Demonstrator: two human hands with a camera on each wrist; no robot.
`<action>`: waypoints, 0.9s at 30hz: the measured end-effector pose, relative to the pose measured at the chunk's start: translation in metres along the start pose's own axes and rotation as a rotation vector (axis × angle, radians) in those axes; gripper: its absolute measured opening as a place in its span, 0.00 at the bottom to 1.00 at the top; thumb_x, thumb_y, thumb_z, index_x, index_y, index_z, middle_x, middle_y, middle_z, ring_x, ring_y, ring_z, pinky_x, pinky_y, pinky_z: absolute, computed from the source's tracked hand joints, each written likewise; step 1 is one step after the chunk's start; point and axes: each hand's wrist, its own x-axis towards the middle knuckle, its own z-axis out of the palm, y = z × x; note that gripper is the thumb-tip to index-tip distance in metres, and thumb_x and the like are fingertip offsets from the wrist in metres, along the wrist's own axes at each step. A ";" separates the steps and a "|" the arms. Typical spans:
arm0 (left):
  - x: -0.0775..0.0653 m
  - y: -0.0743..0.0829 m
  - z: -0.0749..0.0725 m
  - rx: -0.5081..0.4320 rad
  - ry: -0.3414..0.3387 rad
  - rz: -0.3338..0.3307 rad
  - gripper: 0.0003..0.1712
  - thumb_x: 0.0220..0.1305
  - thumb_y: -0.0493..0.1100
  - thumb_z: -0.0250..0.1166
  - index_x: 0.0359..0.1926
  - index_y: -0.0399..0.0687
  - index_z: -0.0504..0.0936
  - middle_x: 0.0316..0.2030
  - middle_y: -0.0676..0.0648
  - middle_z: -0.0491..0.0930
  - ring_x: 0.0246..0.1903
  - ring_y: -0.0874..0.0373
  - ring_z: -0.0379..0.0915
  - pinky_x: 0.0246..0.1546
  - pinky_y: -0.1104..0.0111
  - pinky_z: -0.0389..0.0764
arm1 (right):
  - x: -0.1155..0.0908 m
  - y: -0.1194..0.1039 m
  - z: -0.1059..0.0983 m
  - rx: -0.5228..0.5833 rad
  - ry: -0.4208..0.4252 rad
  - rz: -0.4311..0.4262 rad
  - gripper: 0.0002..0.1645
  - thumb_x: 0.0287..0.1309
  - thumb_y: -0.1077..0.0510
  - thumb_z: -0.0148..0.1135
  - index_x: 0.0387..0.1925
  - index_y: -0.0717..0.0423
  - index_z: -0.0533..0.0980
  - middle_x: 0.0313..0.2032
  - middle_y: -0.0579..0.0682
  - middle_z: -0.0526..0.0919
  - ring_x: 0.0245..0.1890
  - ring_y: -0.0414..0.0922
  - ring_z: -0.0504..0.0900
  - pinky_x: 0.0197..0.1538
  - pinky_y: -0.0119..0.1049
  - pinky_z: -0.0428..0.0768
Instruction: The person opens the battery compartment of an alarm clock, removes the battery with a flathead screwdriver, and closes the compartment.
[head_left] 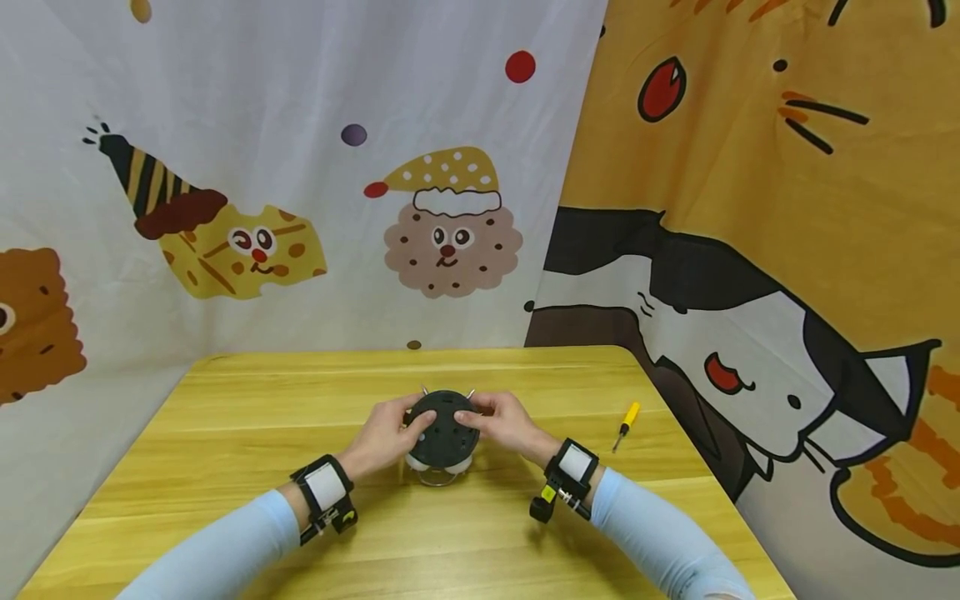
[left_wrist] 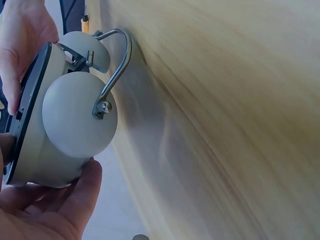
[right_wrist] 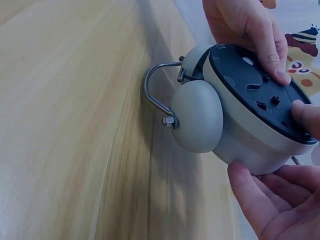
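A white twin-bell alarm clock [head_left: 444,463] is turned so its black back cover [head_left: 444,429] faces the head camera, with its bells nearest me. My left hand [head_left: 386,435] grips one side, thumb on the back cover and fingers under the white casing. On the opposite side my right hand [head_left: 512,423] holds it the same way. Both wrist views show the white bells [left_wrist: 80,115] and the curved metal handle [right_wrist: 148,85] joining them. Small knobs [right_wrist: 275,100] and slots mark the back cover. The clock's front is hidden.
A yellow-handled screwdriver [head_left: 627,423] lies on the wooden table [head_left: 300,396] to the right of the hands. Behind the table hangs a cartoon-printed cloth [head_left: 285,108]. Each wrist wears a strapped camera mount [head_left: 324,492].
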 end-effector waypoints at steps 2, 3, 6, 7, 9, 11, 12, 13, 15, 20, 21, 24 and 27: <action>0.001 0.000 0.001 -0.006 0.003 -0.025 0.28 0.84 0.50 0.67 0.73 0.39 0.83 0.61 0.38 0.92 0.51 0.50 0.93 0.49 0.58 0.93 | 0.001 0.001 0.001 0.023 0.001 0.029 0.22 0.77 0.44 0.73 0.59 0.54 0.90 0.50 0.53 0.95 0.44 0.38 0.92 0.47 0.38 0.93; 0.001 0.000 0.001 -0.009 0.004 -0.037 0.27 0.84 0.50 0.68 0.73 0.39 0.83 0.60 0.38 0.92 0.50 0.52 0.93 0.47 0.60 0.93 | 0.002 0.001 0.001 0.035 0.001 0.039 0.23 0.76 0.44 0.73 0.60 0.55 0.89 0.51 0.53 0.95 0.44 0.38 0.92 0.48 0.38 0.93; 0.003 -0.002 0.002 -0.017 0.000 -0.062 0.25 0.83 0.50 0.68 0.70 0.40 0.85 0.56 0.40 0.94 0.44 0.58 0.92 0.43 0.65 0.91 | 0.005 0.002 0.003 0.056 0.000 0.066 0.25 0.76 0.44 0.73 0.62 0.56 0.88 0.51 0.54 0.95 0.44 0.39 0.93 0.48 0.39 0.93; 0.003 -0.002 0.002 -0.019 -0.001 -0.071 0.24 0.83 0.50 0.68 0.69 0.41 0.86 0.55 0.41 0.94 0.43 0.60 0.91 0.41 0.67 0.90 | 0.005 0.002 0.003 0.056 0.002 0.075 0.25 0.76 0.44 0.73 0.62 0.56 0.89 0.51 0.53 0.95 0.42 0.39 0.93 0.48 0.41 0.94; 0.004 -0.003 0.003 -0.021 -0.005 -0.086 0.23 0.83 0.51 0.67 0.67 0.42 0.87 0.53 0.42 0.94 0.41 0.62 0.89 0.40 0.68 0.88 | 0.006 0.000 0.003 0.045 0.003 0.087 0.24 0.77 0.43 0.73 0.61 0.56 0.89 0.49 0.52 0.95 0.39 0.39 0.92 0.48 0.45 0.94; 0.004 -0.004 0.003 -0.021 -0.010 -0.097 0.21 0.84 0.51 0.67 0.65 0.43 0.88 0.52 0.44 0.95 0.41 0.63 0.88 0.41 0.68 0.87 | 0.007 -0.001 0.004 0.026 0.002 0.099 0.24 0.77 0.42 0.73 0.58 0.55 0.90 0.46 0.50 0.95 0.35 0.39 0.91 0.46 0.48 0.94; 0.004 -0.005 0.003 -0.018 -0.012 -0.099 0.20 0.84 0.51 0.67 0.64 0.43 0.89 0.50 0.45 0.95 0.41 0.63 0.88 0.42 0.68 0.87 | 0.007 -0.002 0.004 0.014 0.003 0.103 0.23 0.77 0.41 0.72 0.57 0.55 0.90 0.44 0.49 0.95 0.33 0.39 0.90 0.44 0.49 0.93; 0.004 -0.005 0.003 -0.016 -0.015 -0.103 0.20 0.84 0.52 0.67 0.62 0.44 0.90 0.49 0.45 0.95 0.41 0.63 0.87 0.42 0.67 0.86 | 0.007 -0.002 0.004 0.003 0.001 0.108 0.23 0.77 0.41 0.72 0.56 0.54 0.90 0.41 0.48 0.94 0.31 0.41 0.89 0.42 0.49 0.93; 0.004 -0.006 0.003 -0.016 -0.023 -0.110 0.18 0.84 0.52 0.66 0.59 0.45 0.91 0.46 0.47 0.95 0.41 0.63 0.86 0.43 0.67 0.85 | 0.007 -0.001 0.004 -0.013 -0.004 0.116 0.23 0.77 0.40 0.71 0.53 0.53 0.91 0.38 0.47 0.93 0.28 0.44 0.89 0.38 0.46 0.91; 0.004 -0.008 0.002 -0.017 -0.041 -0.123 0.17 0.84 0.53 0.66 0.52 0.45 0.92 0.41 0.49 0.93 0.39 0.62 0.84 0.42 0.66 0.83 | 0.008 0.000 0.005 -0.040 -0.019 0.126 0.23 0.78 0.38 0.70 0.51 0.53 0.91 0.30 0.46 0.91 0.25 0.49 0.90 0.34 0.43 0.89; 0.004 -0.008 0.003 -0.018 -0.044 -0.126 0.17 0.84 0.53 0.66 0.52 0.45 0.92 0.40 0.49 0.93 0.38 0.62 0.84 0.42 0.65 0.83 | 0.008 0.000 0.005 -0.045 -0.023 0.128 0.23 0.78 0.38 0.70 0.51 0.53 0.91 0.29 0.46 0.91 0.25 0.49 0.91 0.34 0.43 0.89; 0.004 -0.010 0.004 -0.008 -0.050 -0.130 0.16 0.83 0.53 0.67 0.50 0.45 0.92 0.39 0.50 0.93 0.38 0.63 0.83 0.42 0.65 0.83 | 0.009 0.003 0.006 -0.061 -0.035 0.133 0.23 0.79 0.38 0.69 0.50 0.53 0.92 0.28 0.46 0.91 0.25 0.48 0.91 0.34 0.42 0.88; 0.005 -0.010 0.005 -0.010 -0.055 -0.133 0.16 0.83 0.52 0.67 0.49 0.45 0.92 0.39 0.49 0.93 0.38 0.62 0.83 0.41 0.65 0.83 | 0.010 0.005 0.007 -0.061 -0.041 0.143 0.23 0.79 0.38 0.69 0.51 0.52 0.92 0.28 0.46 0.91 0.26 0.48 0.91 0.34 0.42 0.88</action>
